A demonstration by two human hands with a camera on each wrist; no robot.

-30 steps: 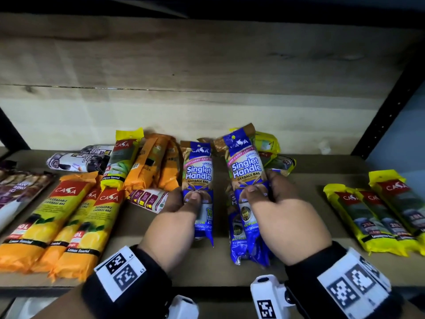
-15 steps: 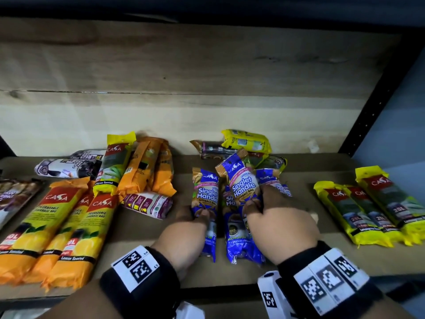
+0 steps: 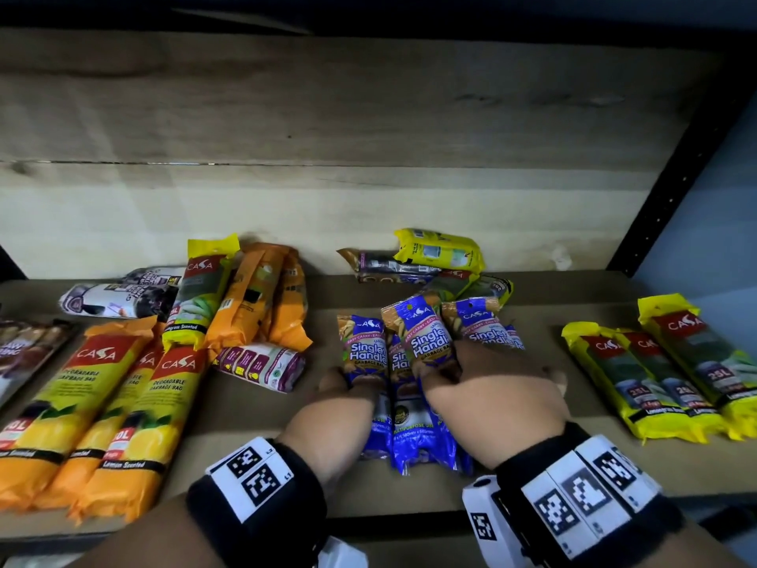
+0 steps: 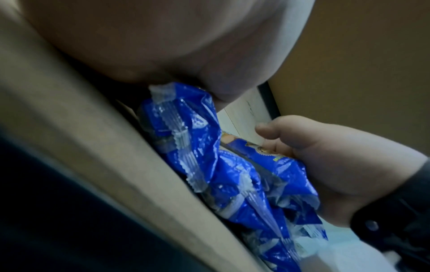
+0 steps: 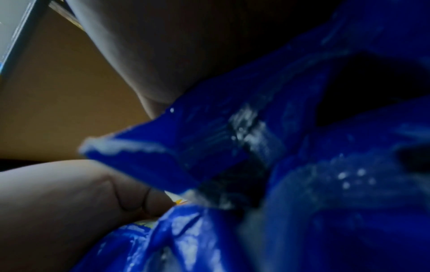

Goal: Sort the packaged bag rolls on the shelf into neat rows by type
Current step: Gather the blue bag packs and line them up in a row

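Several blue "Singlet Handle" garbage bag packs lie side by side in the middle of the wooden shelf (image 3: pixel 532 477). My left hand (image 3: pixel 352 383) grips the leftmost blue pack (image 3: pixel 362 350) at its middle, thumb on top. My right hand (image 3: pixel 471 371) holds the neighbouring blue pack (image 3: pixel 426 338), which tilts up over another, and its palm covers a third pack (image 3: pixel 483 330). In the left wrist view the crinkled blue pack (image 4: pixel 193 139) comes out from under my palm, with the right hand (image 4: pixel 325 156) beside it. The right wrist view is filled by blue wrapper (image 5: pixel 256 138).
Orange-yellow lemon packs (image 3: pixel 82 403) lie in a row at the left, yellow-green packs (image 3: pixel 655 379) at the right. Orange packs (image 3: pixel 262 297), a white-purple pack (image 3: pixel 262 362) and a yellow pack (image 3: pixel 442 250) sit further back. A black upright (image 3: pixel 676 178) bounds the right side.
Both hands have brought the raised blue packs down and forward onto the shelf. The packs now lie close together, and the pile behind them has come into view.
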